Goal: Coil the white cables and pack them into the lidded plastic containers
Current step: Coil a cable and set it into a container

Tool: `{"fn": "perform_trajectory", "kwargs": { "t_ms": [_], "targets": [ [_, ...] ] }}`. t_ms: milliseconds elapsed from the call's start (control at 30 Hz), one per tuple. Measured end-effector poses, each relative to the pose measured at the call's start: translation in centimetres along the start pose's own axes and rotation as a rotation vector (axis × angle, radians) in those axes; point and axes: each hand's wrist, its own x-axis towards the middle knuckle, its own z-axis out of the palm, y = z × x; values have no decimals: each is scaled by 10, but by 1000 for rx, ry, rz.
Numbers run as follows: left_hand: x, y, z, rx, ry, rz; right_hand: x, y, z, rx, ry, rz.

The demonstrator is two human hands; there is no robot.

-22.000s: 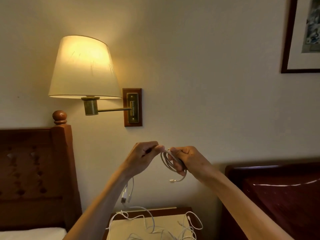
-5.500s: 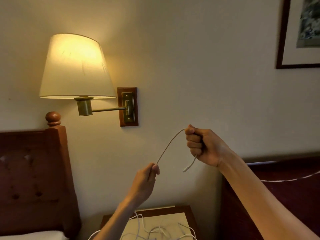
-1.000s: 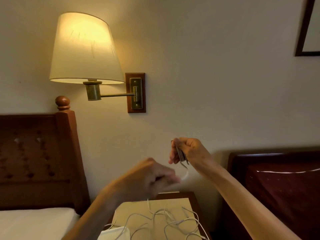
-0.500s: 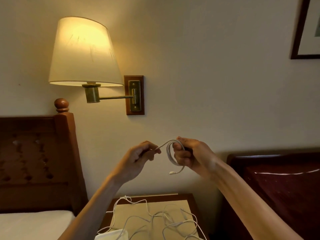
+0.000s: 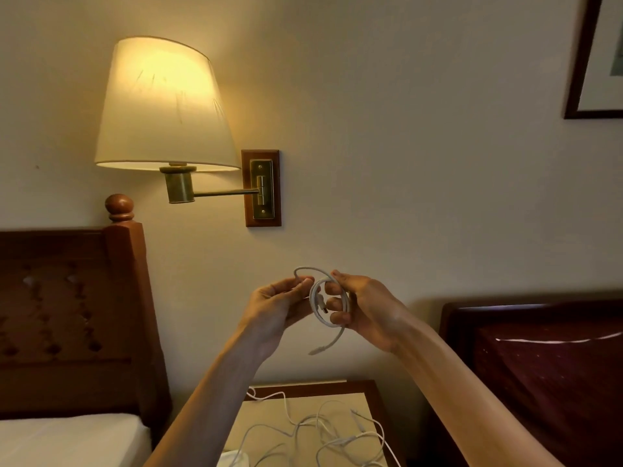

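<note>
A white cable (image 5: 316,306) is wound in a small coil, held up in front of the wall. My right hand (image 5: 362,306) grips the coil with the loops around its fingers. One plug end hangs below the coil. My left hand (image 5: 279,306) pinches the cable's other end at the coil's left side, and a short loop arches above both hands. Several loose white cables (image 5: 323,433) lie tangled on the nightstand (image 5: 365,387) below. No plastic container is clearly in view.
A lit wall lamp (image 5: 161,106) hangs at upper left on a brass arm. A wooden headboard (image 5: 74,315) and white bedding (image 5: 67,439) are at left. A dark red bed (image 5: 539,365) is at right. A framed picture (image 5: 596,62) hangs at top right.
My left hand has come in close to the right hand, bringing the cable's last stretch onto the coil. The coil has one more loop and a plug end now lies inside it.
</note>
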Motion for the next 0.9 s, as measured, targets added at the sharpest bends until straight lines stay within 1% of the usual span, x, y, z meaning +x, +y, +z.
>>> {"fn": "perform_trajectory", "kwargs": {
  "t_ms": [67,133,200,267,300,400,467,567,600,633,700,767,833,900],
  "targets": [
    [-2,-3,1,-42,-55,-108,2,2,0,-67,31,2],
    [-3,-6,2,-2,-86,-188,3,3,1,-119,60,6],
    [-5,-6,3,68,-92,-209,3,5,3,-183,86,-11],
    [-10,-5,6,95,-89,-177,5,5,4,-235,115,-38],
    [-15,-3,9,146,-87,-134,6,5,4,-243,125,-47],
    [-25,-1,18,483,-38,57,10,7,6,-270,132,-56],
    [-24,-3,20,640,71,174,11,8,9,-283,159,-66],
    [-26,-8,18,969,366,385,16,8,9,-282,216,-108],
    [-28,-9,19,1078,437,455,18,7,10,-284,222,-116],
    [-32,-10,21,1176,471,502,20,7,11,-288,224,-119],
    [-39,-15,28,1330,467,542,24,10,13,-307,238,-128],
    [-41,-19,30,1410,444,568,27,12,16,-338,256,-153],
    [-42,-21,27,1386,404,586,30,11,13,-375,288,-196],
    [-44,-27,22,1281,348,649,32,9,7,-395,314,-216]
  ]
}}
